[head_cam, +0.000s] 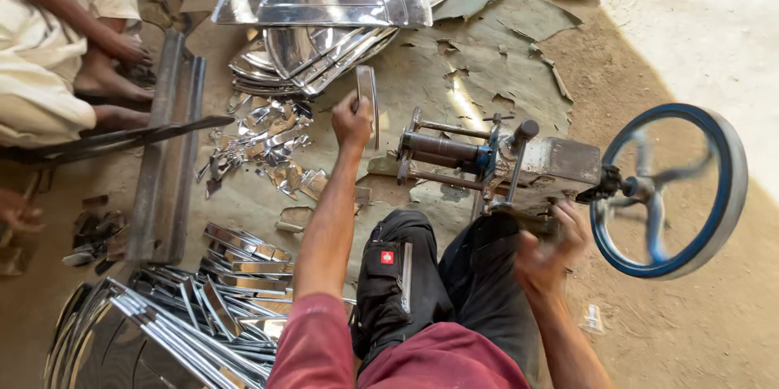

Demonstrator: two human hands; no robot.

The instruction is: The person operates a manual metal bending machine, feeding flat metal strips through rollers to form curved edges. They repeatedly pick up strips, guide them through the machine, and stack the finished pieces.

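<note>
1. The left hand (352, 120) has its fingers (358, 102) pinching one narrow, shiny metal strip (367, 98), held upright just left of the hand-cranked machine (495, 166).
2. The right hand (549, 249) is blurred below the machine; I cannot tell how its fingers lie.
3. One blue-rimmed wheel (670, 191) sits at the machine's right.
4. Stacked curved metal sheets (329, 12) lie beyond the machine; bent strips (219, 292) too many to count lie to its lower left on the floor.
</note>
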